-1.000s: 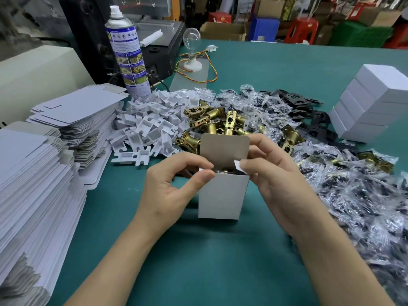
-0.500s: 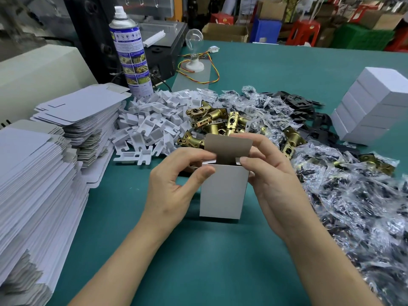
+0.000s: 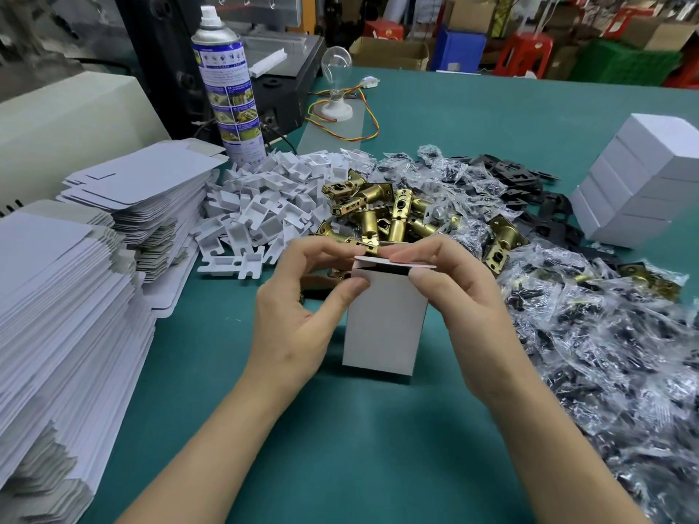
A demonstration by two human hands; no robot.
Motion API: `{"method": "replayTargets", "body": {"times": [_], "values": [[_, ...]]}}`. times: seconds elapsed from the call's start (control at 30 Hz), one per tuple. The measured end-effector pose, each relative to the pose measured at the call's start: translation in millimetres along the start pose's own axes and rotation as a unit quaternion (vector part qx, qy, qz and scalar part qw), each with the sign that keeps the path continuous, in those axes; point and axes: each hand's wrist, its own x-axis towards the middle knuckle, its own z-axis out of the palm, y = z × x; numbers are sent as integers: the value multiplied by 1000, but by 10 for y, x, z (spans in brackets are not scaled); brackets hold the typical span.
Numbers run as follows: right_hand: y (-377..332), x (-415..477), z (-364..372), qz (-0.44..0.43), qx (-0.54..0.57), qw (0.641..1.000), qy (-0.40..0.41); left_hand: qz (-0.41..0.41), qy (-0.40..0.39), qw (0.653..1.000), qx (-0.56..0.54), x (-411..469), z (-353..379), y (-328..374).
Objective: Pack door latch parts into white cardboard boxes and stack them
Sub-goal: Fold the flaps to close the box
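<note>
Toward the front edge of the tabletop [image 3: 340, 448] a white cardboard box [image 3: 382, 327] stands upright, top flap [image 3: 393, 263] folded almost flat; the left hand [image 3: 299, 319] pinches its upper left corner, and the right hand [image 3: 465, 308] grips the upper right, fingers curled over the flap. Just behind lie brass door latches [image 3: 378, 213], flat box blanks [image 3: 56, 296] along the left edge, bagged parts [image 3: 605, 353] along the right, and farther off a stack of closed white boxes [image 3: 639, 183].

left grip [image 3: 299, 315]: bare, short nails | right grip [image 3: 465, 308]: bare | forearms [image 3: 212, 448]: bare to frame edge
</note>
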Motion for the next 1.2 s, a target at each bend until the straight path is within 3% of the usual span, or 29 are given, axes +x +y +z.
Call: {"method": "replayTargets", "body": {"times": [0.4,0.83,1.2], "values": [[-32,30,-140,3,-57,997,-51,54,-50,996,43,32,-44,16],[-54,16,-148,-38,-152,985,-76,28,-40,998,45,18,-32,72],[-109,-5,-139,-42,-150,985,-75,14,-63,998,-1,12,-30,112]]}}
